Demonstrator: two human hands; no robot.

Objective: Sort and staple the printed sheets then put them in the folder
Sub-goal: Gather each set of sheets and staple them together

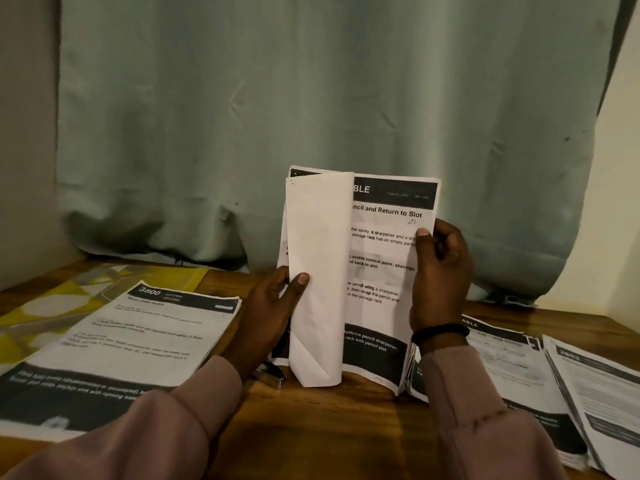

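Note:
I hold a bundle of printed sheets (377, 271) upright above the wooden table (329, 427), its front page folded back to the left. My left hand (273, 306) pinches the folded page at its left edge with the thumb on top. My right hand (440, 271) grips the bundle's right edge, thumb pressed on the printed page. A metal stapler (270, 374) lies on the table below my left wrist, partly hidden. A yellow patterned folder (52, 306) lies at the far left under a stack of printed sheets (131, 341).
More stacks of printed sheets (519, 382) lie on the right, with another pile (602, 403) overlapping the table's right edge. A grey-green curtain (311, 116) hangs behind the table. Bare wood shows between my forearms.

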